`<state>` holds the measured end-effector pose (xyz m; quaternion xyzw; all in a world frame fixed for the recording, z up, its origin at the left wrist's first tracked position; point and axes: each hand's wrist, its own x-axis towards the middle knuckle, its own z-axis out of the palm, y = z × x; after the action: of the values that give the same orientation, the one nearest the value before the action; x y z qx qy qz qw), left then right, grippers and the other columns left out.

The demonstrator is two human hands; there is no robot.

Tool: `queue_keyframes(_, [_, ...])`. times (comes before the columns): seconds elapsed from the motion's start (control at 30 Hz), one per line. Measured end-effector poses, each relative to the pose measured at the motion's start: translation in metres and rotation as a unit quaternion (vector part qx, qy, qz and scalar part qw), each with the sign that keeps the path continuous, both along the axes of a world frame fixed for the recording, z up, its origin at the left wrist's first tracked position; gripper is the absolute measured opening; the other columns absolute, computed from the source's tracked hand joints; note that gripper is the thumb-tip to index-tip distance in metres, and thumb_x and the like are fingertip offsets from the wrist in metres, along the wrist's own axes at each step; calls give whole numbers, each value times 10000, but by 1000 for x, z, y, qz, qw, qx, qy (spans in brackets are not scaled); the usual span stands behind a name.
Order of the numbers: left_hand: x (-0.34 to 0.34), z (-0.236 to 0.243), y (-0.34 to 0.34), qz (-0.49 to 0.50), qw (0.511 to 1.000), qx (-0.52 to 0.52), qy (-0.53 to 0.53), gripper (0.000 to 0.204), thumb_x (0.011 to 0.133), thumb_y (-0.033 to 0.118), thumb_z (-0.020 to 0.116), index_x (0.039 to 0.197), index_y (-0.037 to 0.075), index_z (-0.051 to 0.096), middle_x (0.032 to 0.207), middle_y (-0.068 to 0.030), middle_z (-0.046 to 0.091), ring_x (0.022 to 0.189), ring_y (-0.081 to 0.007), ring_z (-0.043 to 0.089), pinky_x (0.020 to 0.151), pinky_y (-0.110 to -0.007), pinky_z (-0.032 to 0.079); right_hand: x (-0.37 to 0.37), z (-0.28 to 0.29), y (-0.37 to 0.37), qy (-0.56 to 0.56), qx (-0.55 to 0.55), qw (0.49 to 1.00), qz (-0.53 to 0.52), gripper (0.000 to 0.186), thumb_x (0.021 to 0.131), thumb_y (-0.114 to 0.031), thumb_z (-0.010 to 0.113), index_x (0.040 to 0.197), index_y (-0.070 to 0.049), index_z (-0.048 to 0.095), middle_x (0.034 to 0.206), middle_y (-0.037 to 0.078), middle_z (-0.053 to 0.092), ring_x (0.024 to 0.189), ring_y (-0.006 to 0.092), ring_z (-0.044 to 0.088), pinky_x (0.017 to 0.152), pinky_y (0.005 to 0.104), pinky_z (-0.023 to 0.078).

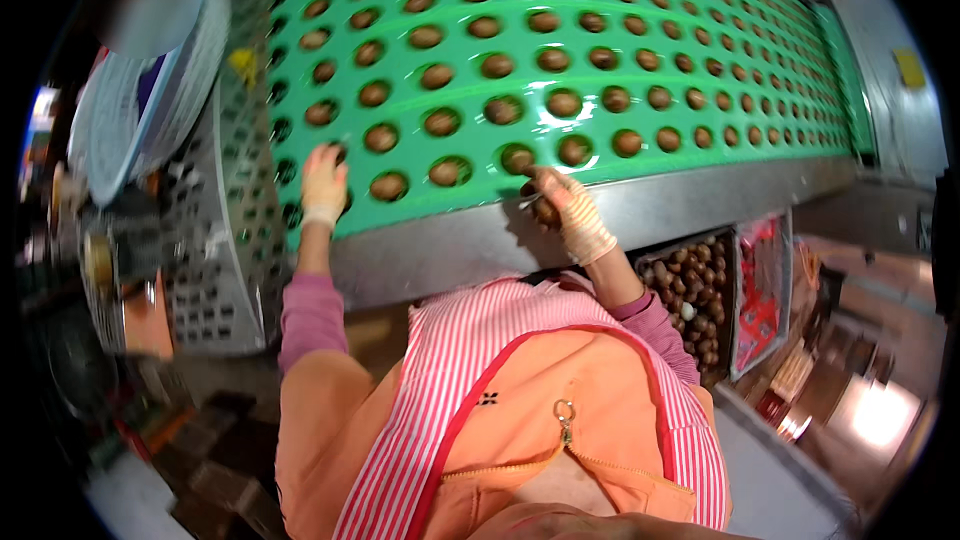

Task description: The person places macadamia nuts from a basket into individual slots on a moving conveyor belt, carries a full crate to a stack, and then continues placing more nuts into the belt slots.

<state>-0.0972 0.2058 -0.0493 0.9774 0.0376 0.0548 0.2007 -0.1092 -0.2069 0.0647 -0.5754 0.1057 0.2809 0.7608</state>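
A green sheet (470, 150) with rows of round pockets lies before me, and most pockets hold a brown egg-shaped piece (497, 65). At the sheet's left edge my left hand (322, 185) reaches over a pocket, its fingers curled down. Something dark shows at those fingertips, too little of it to name. By the near edge my right hand (572, 212) is closed around a brown egg-shaped piece (545, 213), just below a filled pocket. A thin, shiny bit also shows at its fingertips. Both hands wear pale wraps or gloves that leave the fingertips bare.
A metal rail (430, 258) runs along the sheet's near side. To the right below stands a crate of brown pieces (690, 290), with a bin holding red material (757, 290) beside it. On the left are a grey perforated basket (215, 270) and stacked pale-blue basins (125, 130).
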Motion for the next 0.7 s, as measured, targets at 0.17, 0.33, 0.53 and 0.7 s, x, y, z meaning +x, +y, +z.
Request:
queue_keyframes(0.17, [26,24,-13,24,986,137,-90,417,813,128,587,1203,-21,573,1295,-231,544,1207,-397,490,1037,-458,393,-32,1,-57,-3,5,992,-123,541,893,-494,635,1225,-71,583,686,-51,436,601,66,401,529,221,367])
queue_keyframes(0.33, [70,-10,21,101,985,132,55,532,930,185,544,1417,31,395,1495,-177,358,1302,-377,418,1057,-453,392,-78,2,-119,-3,102,972,-210,419,956,-338,598,1219,-16,542,645,-41,416,581,89,412,600,250,414])
queue_keyframes(0.53, [83,72,-69,198,963,68,168,606,920,228,568,1463,101,332,1466,-179,364,1287,-393,419,1019,-487,428,-190,-3,-222,-42,-38,898,-437,465,931,-281,630,1304,-20,538,1196,100,617,1078,175,596,834,305,495])
queue_keyframes(0.7, [76,42,-181,-106,974,-92,-180,642,798,52,644,1399,19,419,1404,-215,435,1275,-376,440,1081,-442,362,-306,-60,-280,135,-582,732,-329,485,890,-334,611,1285,-53,578,1211,184,627,1083,325,611,936,425,486])
